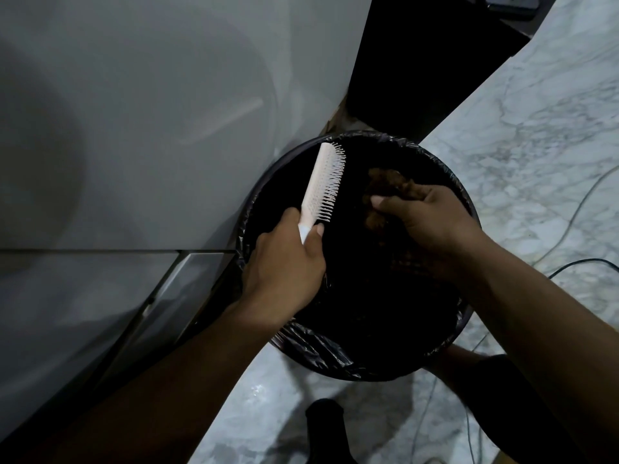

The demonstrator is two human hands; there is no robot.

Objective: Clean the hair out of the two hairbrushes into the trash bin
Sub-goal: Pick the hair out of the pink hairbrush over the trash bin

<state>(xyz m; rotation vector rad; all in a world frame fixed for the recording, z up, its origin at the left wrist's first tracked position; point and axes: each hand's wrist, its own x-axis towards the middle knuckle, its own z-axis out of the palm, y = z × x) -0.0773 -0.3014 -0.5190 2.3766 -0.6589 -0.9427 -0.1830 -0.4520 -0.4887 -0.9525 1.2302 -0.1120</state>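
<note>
A round trash bin (303,346) lined with a black bag stands on the floor below me. My left hand (284,262) grips the handle of a pale pink hairbrush (323,185), held over the bin's left side with its bristles facing right. The bristles look free of hair. My right hand (432,222) hovers over the bin's right side, its fingers closed on a brown clump of hair (385,185). Only one hairbrush is in view.
A large grey cabinet or appliance (134,128) stands against the bin on the left. The floor is white marble (536,128), with thin cables (576,209) running across it at the right. A dark panel (418,61) rises behind the bin.
</note>
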